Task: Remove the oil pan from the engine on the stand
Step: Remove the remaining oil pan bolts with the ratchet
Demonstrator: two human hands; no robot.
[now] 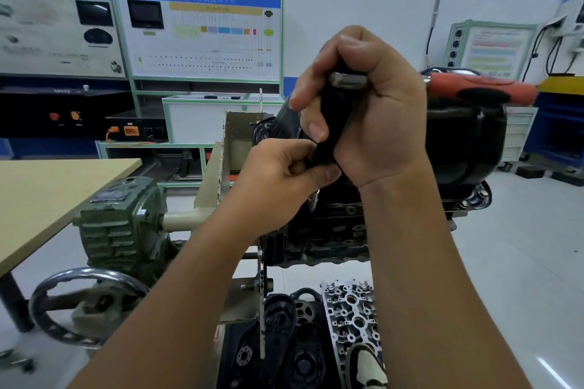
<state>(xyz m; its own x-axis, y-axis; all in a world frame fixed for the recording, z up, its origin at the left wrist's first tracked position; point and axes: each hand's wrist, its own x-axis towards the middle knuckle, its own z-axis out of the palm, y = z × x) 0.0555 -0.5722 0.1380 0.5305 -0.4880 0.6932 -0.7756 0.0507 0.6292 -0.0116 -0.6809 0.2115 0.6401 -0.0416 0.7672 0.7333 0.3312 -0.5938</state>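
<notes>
Curling round a black tool handle (pixel 328 123), the right hand (pixel 373 110) holds it upright in a full grip, with a metal end showing at the top between thumb and forefinger. Below it, the left hand (pixel 284 177) pinches the lower end of the same handle between fingers and thumb; its grip is narrow and closed on the tool. Both hands are raised in front of the engine (pixel 335 230), which sits on the stand (pixel 218 174) with its black oil pan (pixel 467 136) uppermost, on the block; bolts show along the pan's flange at the right. An orange-handled tool (pixel 480 90) lies across the top of the pan. To the left are the stand's green gearbox (pixel 120 224) and its handwheel (pixel 85 303), beside a light wooden desk (pixel 41 193). On the floor under the engine lie a cylinder head (pixel 350 316) and black covers (pixel 284 341).
</notes>
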